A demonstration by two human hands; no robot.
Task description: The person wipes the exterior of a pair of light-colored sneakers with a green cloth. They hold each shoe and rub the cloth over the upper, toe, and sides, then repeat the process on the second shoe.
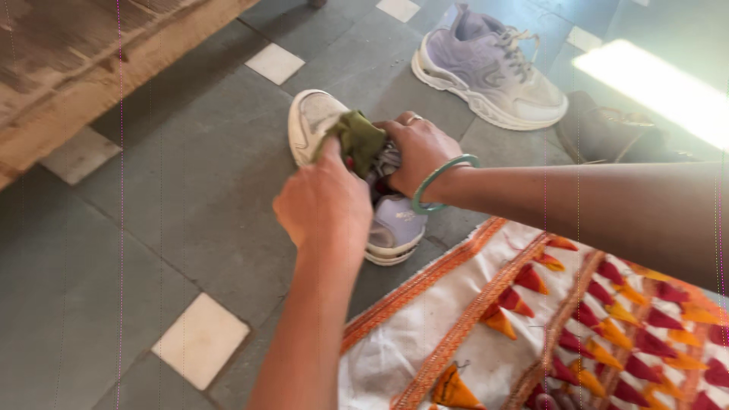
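A pale lilac and white sneaker (315, 121) lies on the grey tiled floor, toe pointing away from me. My left hand (325, 205) holds an olive-green cloth (357, 140) pinched in its fingers and presses it on the shoe's upper near the laces. My right hand (418, 152), with a ring and a green bangle (443, 182) on the wrist, grips the shoe around its opening. The hands hide the middle of the shoe.
The matching sneaker (490, 68) stands farther away at the upper right, with a dark brown shoe (607, 133) beside it. White cloth with orange and red triangles (547, 326) covers my lap at the lower right. A wooden ledge (83, 68) runs along the upper left.
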